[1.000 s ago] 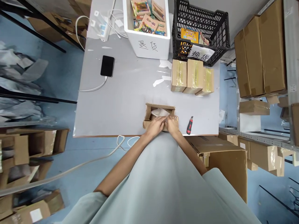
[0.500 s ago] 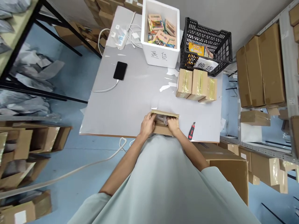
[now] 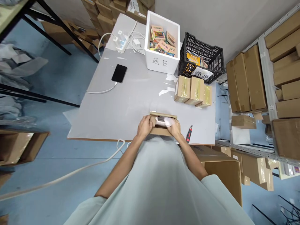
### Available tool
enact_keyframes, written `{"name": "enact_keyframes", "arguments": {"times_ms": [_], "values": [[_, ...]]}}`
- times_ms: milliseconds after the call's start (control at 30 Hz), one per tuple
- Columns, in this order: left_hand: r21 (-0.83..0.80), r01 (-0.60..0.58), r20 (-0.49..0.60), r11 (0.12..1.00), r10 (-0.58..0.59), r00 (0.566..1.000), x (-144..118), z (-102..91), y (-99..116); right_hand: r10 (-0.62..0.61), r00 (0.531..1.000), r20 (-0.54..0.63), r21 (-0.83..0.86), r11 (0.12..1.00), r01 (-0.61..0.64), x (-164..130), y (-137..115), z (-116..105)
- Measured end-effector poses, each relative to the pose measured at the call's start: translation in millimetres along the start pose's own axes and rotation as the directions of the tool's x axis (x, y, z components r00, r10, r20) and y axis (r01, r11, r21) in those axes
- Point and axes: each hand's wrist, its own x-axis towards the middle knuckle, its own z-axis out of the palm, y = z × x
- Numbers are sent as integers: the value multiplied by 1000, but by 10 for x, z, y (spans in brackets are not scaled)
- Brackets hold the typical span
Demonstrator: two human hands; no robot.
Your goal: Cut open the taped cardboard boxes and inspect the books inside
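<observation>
On grey table | left hand grips carton, right hand hold unclear | blue floor

The grey table bears phone, white bin, crate, taped boxes, cutter — and an open carton

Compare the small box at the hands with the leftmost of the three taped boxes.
The open box shows a pale item inside; the taped box is closed with shiny tape. The left hand and right hand are at opposite ends of the open box, while neither touches the taped box. Both are brown cardboard.
</observation>
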Motion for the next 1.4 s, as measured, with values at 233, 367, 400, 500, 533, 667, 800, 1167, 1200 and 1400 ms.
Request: {"name": "enact_keyframes", "arguments": {"times_ms": [233,367,400,500,533,667,800,1167,1200,1400], "values": [[-113,-3,-9,994,2,1000,-7,-67,188,255,950,-182,558,822,-114,-285,128,-103],[-209,-94,-64,973,82,995,-50,-181,350,410,892,-190,774,621,-121,-453,134,-196],[-242,-126,-86,962,108,990,-67,-216,396,428,882,-199,823,561,-87,-496,131,-219],[-448,-161,-91,879,134,987,-138,-293,555,464,854,-236,926,374,52,-616,92,-271],[-539,-136,-58,831,125,990,-165,-302,610,481,844,-238,946,313,88,-652,67,-282],[-731,6,57,683,53,997,-252,-274,784,507,842,-182,982,131,133,-772,-66,-319],[-820,80,89,567,-12,996,-251,-260,789,469,876,-109,994,53,96,-879,-173,-423],[-887,390,411,248,36,911,-409,-434,798,330,938,-104,991,-45,125,-1066,-511,-563],[-883,415,435,217,47,899,-437,-466,825,319,941,-110,991,-38,128,-1065,-559,-542],[-792,607,611,70,116,783,-586,-661,759,272,956,-113,993,15,113,-1128,-795,-559]]}}
